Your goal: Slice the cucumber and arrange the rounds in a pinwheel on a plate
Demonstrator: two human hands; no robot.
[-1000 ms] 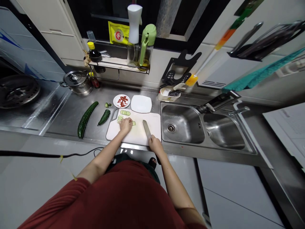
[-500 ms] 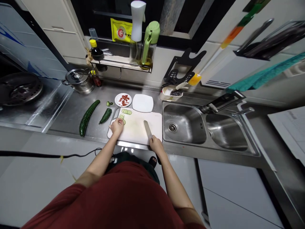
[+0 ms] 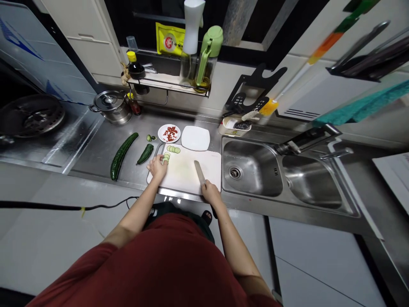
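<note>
My right hand [image 3: 211,193] is wrapped round the handle of a knife [image 3: 199,171], whose blade lies over the right half of the white cutting board [image 3: 183,177]. At the board's left side my left hand [image 3: 157,167] has its fingertips closed on a few cucumber slices [image 3: 165,158], partly hidden by the fingers. Behind them, a short row of cucumber slices [image 3: 173,149] overlaps near the board's back edge. Left of the board lie a cut piece of cucumber [image 3: 145,154] and a long whole cucumber [image 3: 123,157].
Behind the board stand a plate of chopped red bits [image 3: 160,133] and a white square plate [image 3: 195,138]. Small cucumber ends [image 3: 149,137] lie nearby. To the right is a double sink [image 3: 252,170]; a lidded pot [image 3: 112,110] stands at the back left, below a shelf of bottles.
My left hand has moved slightly forward and closed in on the nearer cucumber slices, which are bunched together more. The knife hand has stayed nearly still; the camera view has shifted a little.
</note>
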